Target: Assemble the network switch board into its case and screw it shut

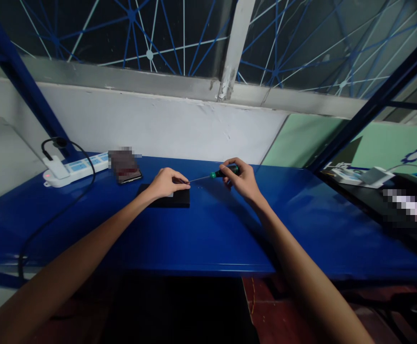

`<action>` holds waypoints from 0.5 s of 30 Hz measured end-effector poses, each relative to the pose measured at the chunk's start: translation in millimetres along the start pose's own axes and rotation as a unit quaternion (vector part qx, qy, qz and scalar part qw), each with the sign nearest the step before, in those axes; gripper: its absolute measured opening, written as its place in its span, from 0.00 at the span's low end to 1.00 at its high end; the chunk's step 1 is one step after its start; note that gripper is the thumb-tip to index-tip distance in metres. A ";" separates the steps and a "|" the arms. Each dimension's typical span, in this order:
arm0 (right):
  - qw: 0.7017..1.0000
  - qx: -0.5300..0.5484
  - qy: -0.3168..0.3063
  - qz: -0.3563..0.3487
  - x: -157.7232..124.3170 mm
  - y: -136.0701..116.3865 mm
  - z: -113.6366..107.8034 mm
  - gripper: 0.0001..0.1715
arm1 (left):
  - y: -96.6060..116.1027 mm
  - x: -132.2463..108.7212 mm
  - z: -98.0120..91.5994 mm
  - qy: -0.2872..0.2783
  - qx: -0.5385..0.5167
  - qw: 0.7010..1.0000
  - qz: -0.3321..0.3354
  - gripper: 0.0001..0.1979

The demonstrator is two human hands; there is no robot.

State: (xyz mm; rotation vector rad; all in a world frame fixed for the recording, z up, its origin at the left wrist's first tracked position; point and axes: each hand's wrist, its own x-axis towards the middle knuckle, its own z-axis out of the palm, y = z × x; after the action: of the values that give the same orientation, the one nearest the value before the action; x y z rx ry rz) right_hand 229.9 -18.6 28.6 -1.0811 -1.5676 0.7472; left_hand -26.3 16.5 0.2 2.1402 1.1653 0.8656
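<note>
My right hand [243, 180] grips a screwdriver [214, 175] with a black and green handle, its thin metal shaft pointing left. The shaft's tip reaches the fingertips of my left hand [165, 182]. Thumb and fingers of that hand are pinched together around the tip; whatever small thing sits between them is too small to make out. Under my left hand lies a flat black rectangular object [174, 199] on the blue table [201, 234], partly covered by the hand. Several tiny bits [199, 187] lie on the tabletop just right of it.
A white power strip [81, 167] with a plugged-in adapter and black cable [92, 167] stands at the back left. Beside it lies a phone-like dark slab [125, 168], partly pixelated. At the right are a white adapter [372, 177] and a dark surface. Blue frame posts flank the table.
</note>
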 end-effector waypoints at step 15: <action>0.996 -0.027 0.079 0.024 5.5 2.5 -7.2 0.16 | 6.8 -1.8 -21.8 -0.178 -0.003 0.984 -0.015 0.38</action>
State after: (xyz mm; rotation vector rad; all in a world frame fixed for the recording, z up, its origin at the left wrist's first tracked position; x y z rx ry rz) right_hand 237.2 -13.1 30.5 -1.1929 -1.4385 0.6378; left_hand -40.0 15.2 18.6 2.1544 1.0036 0.4448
